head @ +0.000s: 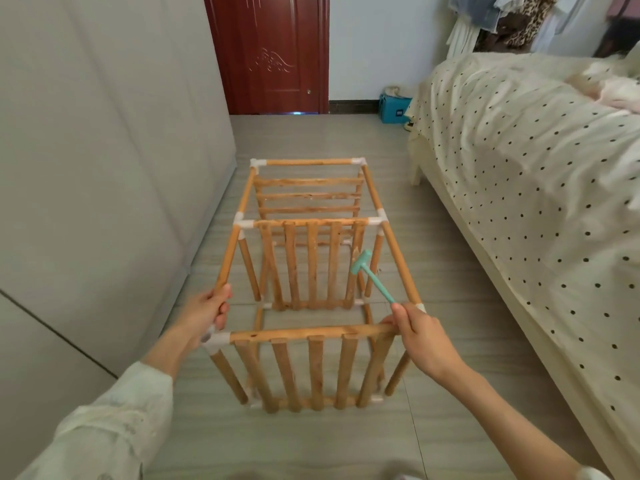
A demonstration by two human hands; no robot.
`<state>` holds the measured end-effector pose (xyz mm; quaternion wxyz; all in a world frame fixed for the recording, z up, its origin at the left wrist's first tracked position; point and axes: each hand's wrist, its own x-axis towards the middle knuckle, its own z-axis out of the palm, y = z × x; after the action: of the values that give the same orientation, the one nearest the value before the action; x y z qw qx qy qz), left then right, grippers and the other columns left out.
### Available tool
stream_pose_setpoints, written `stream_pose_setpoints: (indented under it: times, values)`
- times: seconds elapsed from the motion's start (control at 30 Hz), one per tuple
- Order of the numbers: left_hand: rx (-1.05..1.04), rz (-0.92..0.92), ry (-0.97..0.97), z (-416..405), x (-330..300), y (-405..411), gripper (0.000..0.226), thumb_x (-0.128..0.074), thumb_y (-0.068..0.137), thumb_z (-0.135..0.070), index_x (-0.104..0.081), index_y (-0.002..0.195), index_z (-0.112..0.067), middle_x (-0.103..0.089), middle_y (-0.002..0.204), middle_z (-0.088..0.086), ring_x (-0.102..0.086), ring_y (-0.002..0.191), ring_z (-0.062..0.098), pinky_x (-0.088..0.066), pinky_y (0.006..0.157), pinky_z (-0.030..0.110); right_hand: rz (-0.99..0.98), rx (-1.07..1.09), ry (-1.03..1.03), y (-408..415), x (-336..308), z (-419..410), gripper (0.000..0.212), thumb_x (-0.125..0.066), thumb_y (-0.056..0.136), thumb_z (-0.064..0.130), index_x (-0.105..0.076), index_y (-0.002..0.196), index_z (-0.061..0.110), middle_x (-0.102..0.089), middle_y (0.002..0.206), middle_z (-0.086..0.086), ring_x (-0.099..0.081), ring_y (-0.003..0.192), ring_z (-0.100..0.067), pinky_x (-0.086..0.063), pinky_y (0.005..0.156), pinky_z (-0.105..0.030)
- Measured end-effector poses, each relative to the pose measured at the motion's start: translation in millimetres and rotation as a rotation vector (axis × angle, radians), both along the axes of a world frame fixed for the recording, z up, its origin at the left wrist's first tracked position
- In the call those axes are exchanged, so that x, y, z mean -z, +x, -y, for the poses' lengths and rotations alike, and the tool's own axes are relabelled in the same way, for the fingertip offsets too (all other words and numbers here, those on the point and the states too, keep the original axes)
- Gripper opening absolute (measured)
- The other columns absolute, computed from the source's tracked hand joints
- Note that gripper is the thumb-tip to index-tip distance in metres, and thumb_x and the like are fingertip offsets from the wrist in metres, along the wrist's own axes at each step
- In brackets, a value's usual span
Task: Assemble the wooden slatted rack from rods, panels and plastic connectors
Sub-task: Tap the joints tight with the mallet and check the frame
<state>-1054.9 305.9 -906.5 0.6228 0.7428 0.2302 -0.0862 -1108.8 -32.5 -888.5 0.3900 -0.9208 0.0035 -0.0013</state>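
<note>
Tall wooden slatted rack of round light-brown rods and white plastic corner connectors stands upright on the grey tiled floor, long axis running away from the camera toward the dark red panelled door. Rack sits between the grey wall panels on its left and the bed with cream black-dotted sheet on its right, apart from both. Three slatted panels visible in the rack: near end panel with vertical slats, middle panel with vertical slats, far end panel with horizontal slats. Top frame closed all round, white connectors at corners and mid-span. Left hand grips the rack's top left side rod at its near end, thumb on top, just beyond the near left white connector. Right hand at the rack's near right top corner, fingers curled round the handle of a small teal plastic mallet; fingertips also touch the near top rod. Mallet head is up in the air inside the rack's near bay, next to the middle panel's right slat; contact with it can't be told. Pale long sleeve on left arm. Blue box on the floor beyond the rack, against the far wall by the bed's corner. Hanging clothes beyond the bed.
</note>
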Motion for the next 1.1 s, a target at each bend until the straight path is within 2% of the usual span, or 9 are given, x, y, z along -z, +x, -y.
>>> stream_pose_setpoints:
  times: [0.1,0.2,0.33,0.47,0.6,0.73,0.9,1.03,1.1]
  values:
    - [-0.045,0.022,0.169,5.4,-2.2,-1.9,0.026,-0.047,0.099,-0.028,-0.057,0.094,-0.004,-0.047,0.061,0.005,-0.043,0.048,0.018,-0.029,0.055,0.032,-0.047,-0.036,0.057,0.0,-5.4,-3.1,0.038,-0.032,0.101,0.030,-0.064,0.103,0.010,-0.068,0.098,0.000,-0.062,0.093,-0.015,-0.043,0.081,-0.023]
    - [0.005,0.028,0.768,24.9,-7.6,-11.4,0.034,-0.039,0.099,-0.024,-0.051,0.120,0.000,-0.057,0.108,0.023,-0.053,0.097,0.036,-0.039,0.079,0.040,0.052,0.090,0.099,-9.0,-8.7,3.5,0.036,-0.033,0.101,0.026,-0.065,0.096,0.010,-0.062,0.088,0.007,-0.056,0.086,-0.012,-0.038,0.076,-0.023]
    - [0.289,0.195,1.156,80.1,-6.5,-51.4,0.054,-0.017,0.099,-0.046,-0.030,0.145,-0.021,-0.032,0.148,0.009,-0.023,0.139,0.028,-0.015,0.112,0.050,0.130,0.247,0.035,-26.6,-15.3,25.2,0.039,-0.032,0.100,0.029,-0.050,0.068,0.018,-0.053,0.062,0.003,-0.049,0.061,-0.019,-0.040,0.062,-0.034]
    - [0.581,0.343,1.242,120.0,0.0,-71.7,0.082,0.017,0.083,-0.051,-0.041,0.139,-0.031,-0.054,0.131,-0.007,-0.045,0.123,0.018,-0.029,0.101,0.041,0.175,0.287,-0.178,-34.2,-46.2,54.0,0.040,-0.034,0.099,0.039,-0.047,0.067,0.019,-0.048,0.057,0.002,-0.047,0.061,-0.030,-0.034,0.057,-0.035]
    - [0.608,0.305,1.270,123.8,0.7,-71.3,0.054,-0.004,0.098,-0.046,-0.046,0.131,-0.035,-0.053,0.125,-0.010,-0.047,0.114,0.018,-0.031,0.093,0.037,0.600,0.449,0.108,-56.5,-57.5,53.4,0.042,-0.031,0.094,0.044,-0.048,0.079,0.009,-0.050,0.056,-0.003,-0.050,0.050,-0.031,-0.037,0.048,-0.038]
    - [0.610,0.263,1.231,125.9,-5.1,-72.9,0.048,-0.009,0.100,-0.043,-0.043,0.131,-0.034,-0.050,0.123,-0.009,-0.045,0.111,0.017,-0.030,0.090,0.036,-0.162,0.219,-0.197,-89.0,14.2,36.4,0.033,-0.030,0.101,0.032,-0.045,0.075,0.017,-0.052,0.062,0.000,-0.055,0.059,-0.027,-0.048,0.060,-0.041]
    - [0.634,0.250,1.220,125.2,-4.4,-68.4,0.048,-0.005,0.100,-0.042,-0.042,0.129,-0.034,-0.049,0.121,-0.009,-0.043,0.110,0.017,-0.027,0.087,0.035,0.337,0.364,0.079,-83.9,-16.1,37.7,0.032,-0.033,0.099,0.026,-0.036,0.068,0.021,-0.046,0.052,-0.002,-0.044,0.046,-0.023,-0.035,0.047,-0.042]
    - [0.654,0.234,1.220,123.8,-4.5,-67.3,0.048,-0.004,0.099,-0.043,-0.042,0.129,-0.035,-0.049,0.120,-0.009,-0.043,0.109,0.017,-0.029,0.086,0.034,-0.086,0.237,-0.326,-98.0,9.6,36.4,0.037,-0.024,0.100,0.037,-0.050,0.089,0.013,-0.054,0.065,-0.003,-0.061,0.070,-0.034,-0.043,0.057,-0.040]
    - [0.673,0.231,1.207,123.9,-3.3,-66.8,0.048,-0.004,0.099,-0.043,-0.042,0.128,-0.035,-0.048,0.119,-0.009,-0.042,0.109,0.017,-0.029,0.087,0.034,0.003,0.280,-0.294,-103.0,13.6,41.5,0.049,-0.020,0.096,0.046,-0.052,0.088,0.010,-0.058,0.065,-0.007,-0.060,0.066,-0.035,-0.042,0.056,-0.040]
